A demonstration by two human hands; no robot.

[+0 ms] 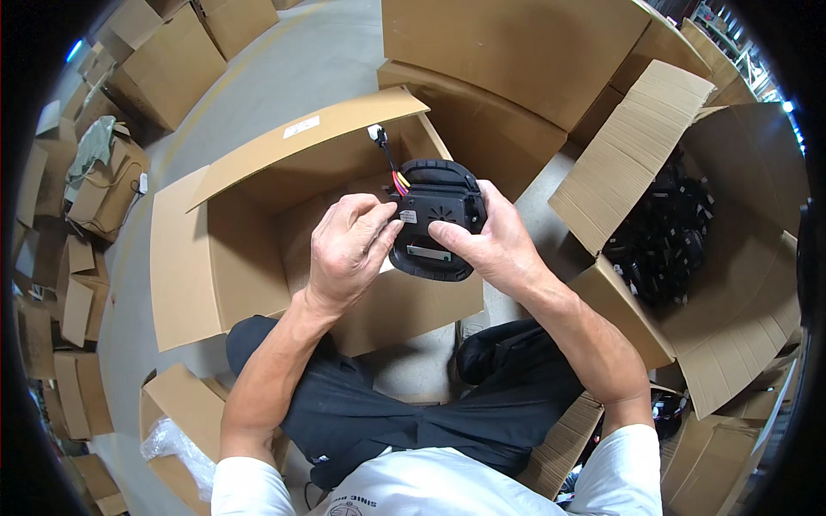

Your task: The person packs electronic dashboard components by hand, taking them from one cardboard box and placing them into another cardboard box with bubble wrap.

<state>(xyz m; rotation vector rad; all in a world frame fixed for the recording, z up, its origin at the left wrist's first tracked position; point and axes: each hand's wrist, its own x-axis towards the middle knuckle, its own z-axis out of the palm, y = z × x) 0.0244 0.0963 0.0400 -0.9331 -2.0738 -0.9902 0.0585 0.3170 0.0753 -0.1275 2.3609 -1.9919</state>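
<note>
A black unit (439, 225) is held up in front of the body, over the right part of an open carton (181, 258). Its right edge is gripped by the right hand (508, 249), with the thumb laid across the face beside the star-shaped slots and the other fingers largely hidden behind. At the left edge, the thumb and forefinger of the left hand (348, 249) are brought together close to the label (409, 217); whether anything is pinched between them cannot be told. The white label is printed too small to be read. A metal strip (429, 254) is set below the slots, and coloured wires (401, 182) are led from the upper left to a white plug (377, 133), raised above the left hand. Another white label is stuck on the carton's far flap, its print likewise too small, and dark print is borne by the white shirt (422, 486). Both forearms are angled inward and upward, with the wrists above the knees. On the right, black parts (654, 232) are piled in a second carton (740, 301).
</note>
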